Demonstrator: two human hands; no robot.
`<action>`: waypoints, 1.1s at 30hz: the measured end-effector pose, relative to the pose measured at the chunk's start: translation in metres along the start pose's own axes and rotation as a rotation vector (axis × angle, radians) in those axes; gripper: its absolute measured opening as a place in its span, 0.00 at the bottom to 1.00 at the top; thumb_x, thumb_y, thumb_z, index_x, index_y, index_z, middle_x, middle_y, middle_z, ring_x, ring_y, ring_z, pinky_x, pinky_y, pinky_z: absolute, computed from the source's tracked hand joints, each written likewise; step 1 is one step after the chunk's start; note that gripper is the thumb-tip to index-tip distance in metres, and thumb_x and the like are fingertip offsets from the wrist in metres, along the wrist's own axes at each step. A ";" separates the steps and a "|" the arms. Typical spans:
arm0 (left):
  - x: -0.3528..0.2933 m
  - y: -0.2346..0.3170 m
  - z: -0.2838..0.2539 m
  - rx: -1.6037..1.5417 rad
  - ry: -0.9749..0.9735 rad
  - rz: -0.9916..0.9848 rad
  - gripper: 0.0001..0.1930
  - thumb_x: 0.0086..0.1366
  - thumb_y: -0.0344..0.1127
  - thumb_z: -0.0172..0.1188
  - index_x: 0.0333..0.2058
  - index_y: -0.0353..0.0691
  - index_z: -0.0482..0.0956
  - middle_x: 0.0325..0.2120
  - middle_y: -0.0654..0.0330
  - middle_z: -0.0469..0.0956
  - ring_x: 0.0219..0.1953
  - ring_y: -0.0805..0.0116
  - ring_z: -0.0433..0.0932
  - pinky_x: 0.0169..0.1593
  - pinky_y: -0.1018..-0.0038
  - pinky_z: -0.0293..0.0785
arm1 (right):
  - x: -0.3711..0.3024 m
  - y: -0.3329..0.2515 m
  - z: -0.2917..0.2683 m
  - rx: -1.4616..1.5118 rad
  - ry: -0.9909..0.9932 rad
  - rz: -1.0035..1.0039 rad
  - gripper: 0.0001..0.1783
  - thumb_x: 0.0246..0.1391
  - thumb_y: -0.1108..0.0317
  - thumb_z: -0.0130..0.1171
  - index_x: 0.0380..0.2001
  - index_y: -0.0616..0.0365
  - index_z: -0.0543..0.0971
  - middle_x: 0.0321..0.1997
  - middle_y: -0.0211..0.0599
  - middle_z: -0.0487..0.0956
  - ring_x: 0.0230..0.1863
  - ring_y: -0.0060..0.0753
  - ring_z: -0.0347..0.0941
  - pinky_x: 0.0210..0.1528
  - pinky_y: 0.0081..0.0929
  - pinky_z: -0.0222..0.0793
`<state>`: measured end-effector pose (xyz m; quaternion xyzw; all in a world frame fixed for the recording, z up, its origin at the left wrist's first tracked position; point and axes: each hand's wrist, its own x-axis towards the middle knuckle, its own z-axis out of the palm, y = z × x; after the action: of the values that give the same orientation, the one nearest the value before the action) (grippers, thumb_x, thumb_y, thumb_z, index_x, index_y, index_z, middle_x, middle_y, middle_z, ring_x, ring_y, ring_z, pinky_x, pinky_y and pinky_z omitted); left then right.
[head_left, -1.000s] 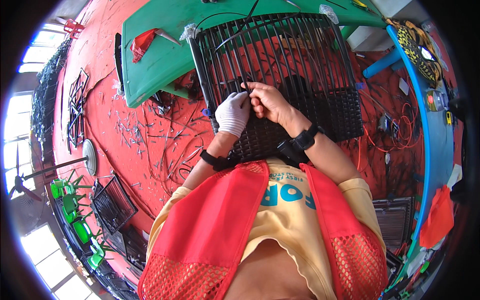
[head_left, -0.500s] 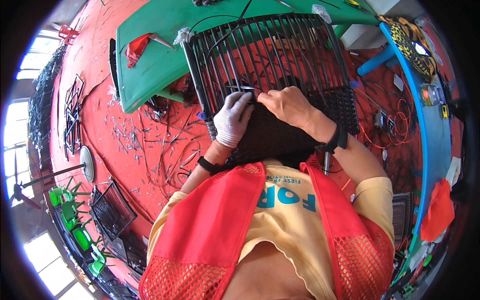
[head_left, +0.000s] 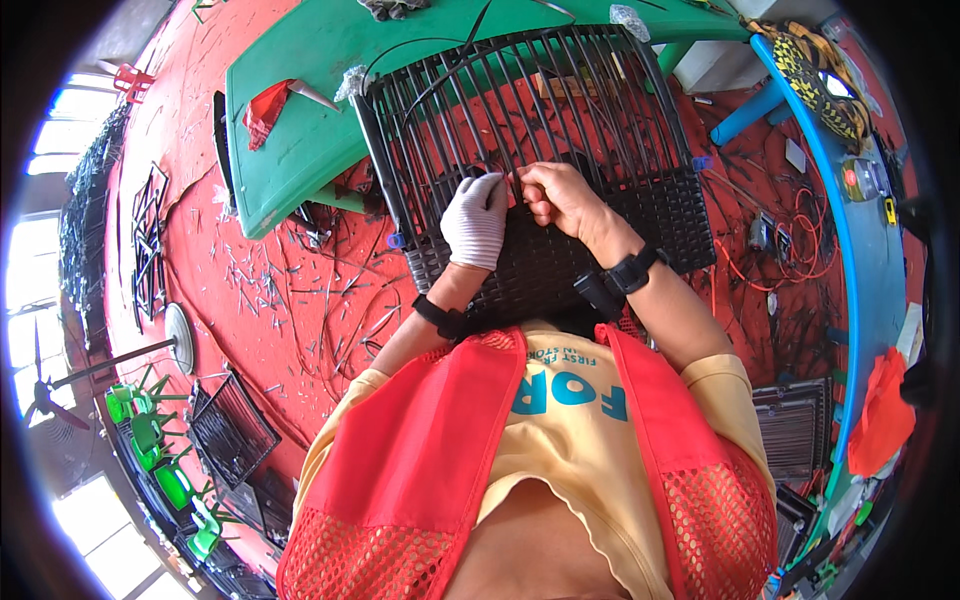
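Observation:
A black wicker panel [head_left: 530, 262] stands in front of me, its near part closely woven and its far part bare upright bars. My left hand [head_left: 474, 222], in a pale knitted glove, is closed in a pinch at the edge of the weave. Beside it my bare right hand [head_left: 566, 198] is closed too, thumb and fingers pressed together over the bars. Between the two hands a thin black weaving strip partly shows; the fingers cover most of it. Long loose strips curve over the panel's far end.
The panel's far end rests against a green table [head_left: 300, 130] with a red cloth [head_left: 266, 114] on it. A blue table [head_left: 835, 220] stands at the right, bearing a yellow-black item and a jar. Strip scraps and an orange cord [head_left: 800, 275] litter the red floor.
Both hands have closed in more tightly, the left turning more upright. The right forearm has swung inward and its wristband now shows more fully. The view has shifted slightly.

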<state>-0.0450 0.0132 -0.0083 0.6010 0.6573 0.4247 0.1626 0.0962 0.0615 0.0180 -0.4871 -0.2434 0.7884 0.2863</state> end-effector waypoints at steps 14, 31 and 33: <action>-0.008 -0.012 -0.006 0.040 -0.095 0.185 0.03 0.61 0.31 0.59 0.33 0.40 0.78 0.29 0.55 0.73 0.28 0.56 0.77 0.32 0.68 0.73 | 0.014 -0.024 0.002 -1.834 -0.160 -0.774 0.10 0.54 0.65 0.55 0.36 0.59 0.76 0.21 0.46 0.79 0.21 0.40 0.78 0.23 0.36 0.73; -0.002 0.009 0.014 -0.388 -0.120 0.103 0.06 0.58 0.26 0.63 0.35 0.37 0.81 0.26 0.62 0.76 0.27 0.75 0.75 0.30 0.80 0.71 | -0.055 -0.043 -0.034 -1.440 0.255 -1.469 0.06 0.57 0.62 0.55 0.31 0.50 0.76 0.24 0.31 0.76 0.24 0.37 0.78 0.22 0.33 0.73; -0.001 0.009 0.020 -0.510 -0.097 -0.222 0.05 0.59 0.25 0.62 0.35 0.34 0.81 0.25 0.65 0.75 0.26 0.80 0.74 0.30 0.82 0.70 | -0.048 -0.037 -0.026 -1.150 0.264 -1.211 0.11 0.61 0.62 0.50 0.34 0.57 0.77 0.24 0.35 0.79 0.19 0.33 0.77 0.22 0.29 0.73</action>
<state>-0.0245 0.0184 -0.0139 0.4848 0.5823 0.5267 0.3854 0.1453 0.0572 0.0622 -0.4306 -0.7902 0.1887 0.3932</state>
